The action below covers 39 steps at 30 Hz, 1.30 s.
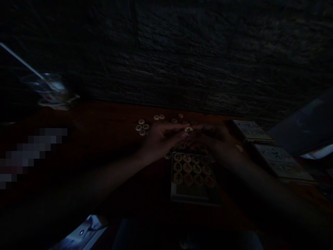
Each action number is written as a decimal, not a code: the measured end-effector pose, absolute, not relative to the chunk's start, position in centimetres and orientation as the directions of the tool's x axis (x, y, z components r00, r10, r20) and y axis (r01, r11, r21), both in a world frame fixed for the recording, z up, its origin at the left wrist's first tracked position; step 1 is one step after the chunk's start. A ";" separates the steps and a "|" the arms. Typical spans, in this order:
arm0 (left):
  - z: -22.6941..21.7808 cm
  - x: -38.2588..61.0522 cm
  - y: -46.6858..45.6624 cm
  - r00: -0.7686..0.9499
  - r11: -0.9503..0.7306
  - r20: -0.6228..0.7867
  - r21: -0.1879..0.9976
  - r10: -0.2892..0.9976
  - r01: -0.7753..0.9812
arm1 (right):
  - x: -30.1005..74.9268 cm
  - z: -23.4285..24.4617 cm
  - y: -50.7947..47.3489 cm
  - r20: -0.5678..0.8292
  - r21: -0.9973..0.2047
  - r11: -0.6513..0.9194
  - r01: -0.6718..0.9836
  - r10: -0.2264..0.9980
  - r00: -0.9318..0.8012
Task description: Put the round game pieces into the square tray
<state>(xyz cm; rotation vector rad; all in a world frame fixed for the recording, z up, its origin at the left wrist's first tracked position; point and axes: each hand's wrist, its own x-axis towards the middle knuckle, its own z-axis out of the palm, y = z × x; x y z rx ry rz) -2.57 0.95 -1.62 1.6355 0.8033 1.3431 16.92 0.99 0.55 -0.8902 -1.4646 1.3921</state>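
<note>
A round xiangqi piece (188, 131) with a black character is held up over the table. Around its left side my left hand (166, 137) is closed, thumb below and fingers above. The fingers of my right hand (214, 137) are closed on its right side, though the dim light blurs their exact contact. Just below my hands lies an open shallow box (191, 192) with rows of xiangqi pieces (187, 168) in red and black characters. Its near end shows a bare strip. More loose pieces (141, 122) lie beyond and beside my hands, some hidden behind them.
Two flat printed boxes or box lids (283, 161) lie at the right, with a single piece (239, 148) near them. A clear cup (49, 90) with a straw stands at the back left. A dark textured wall (166, 62) borders the wooden table (109, 121).
</note>
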 end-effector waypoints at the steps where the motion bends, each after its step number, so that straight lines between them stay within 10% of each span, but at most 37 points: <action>1: -1.5 -2.5 0.9 0.214 -0.433 0.427 0.901 0.879 -0.018 | 16.9 0.6 0.9 0.143 -0.990 0.140 -0.032 0.939 -0.314; 39: -1.6 -2.8 1.3 0.211 -0.345 0.356 0.934 0.910 -0.090 | 17.0 0.4 1.0 0.160 -0.987 0.160 -0.017 0.961 -0.228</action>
